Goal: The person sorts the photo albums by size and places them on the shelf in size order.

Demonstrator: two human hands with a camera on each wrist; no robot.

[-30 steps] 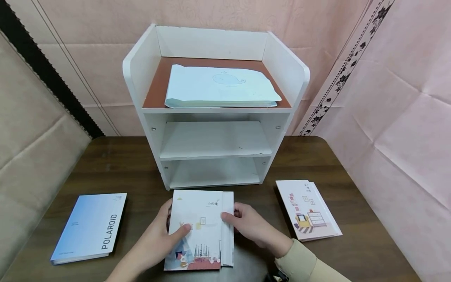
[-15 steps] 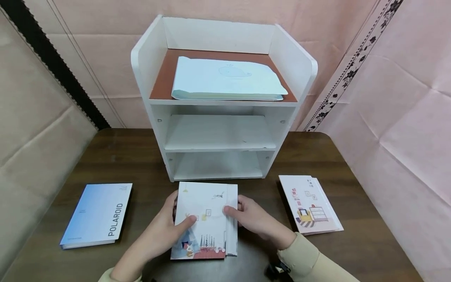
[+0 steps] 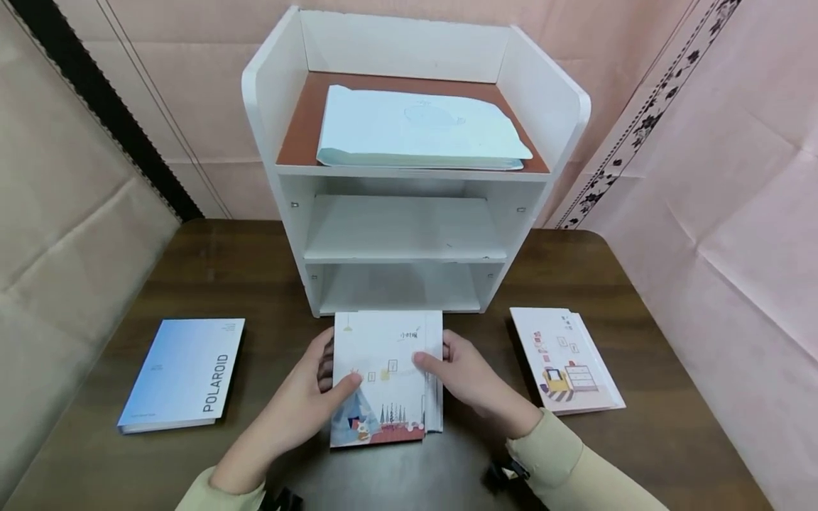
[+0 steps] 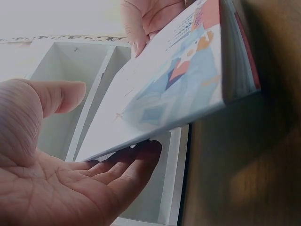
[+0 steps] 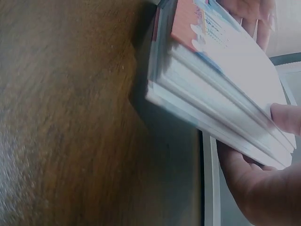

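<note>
Both hands hold a white illustrated book in front of the white shelf unit. Stepped layers show along the book's right side. My left hand has its fingers under the left edge and its thumb over the cover; in the left wrist view the thumb stands off the cover. My right hand pinches the right edge, thumb on top and fingers beneath. The book is raised off the table. Its far edge overlaps the lowest shelf's front edge in the head view.
A blue POLAROID book lies on the wooden table at left. Another white illustrated book lies at right. On the unit's brown top rests a pale whale-drawn book. Pink cloth hangs around the table.
The shelf, table books and hands all sit higher in the head view than before. The held book now overlaps the bottom of the shelf unit. Both hands keep their hold.
</note>
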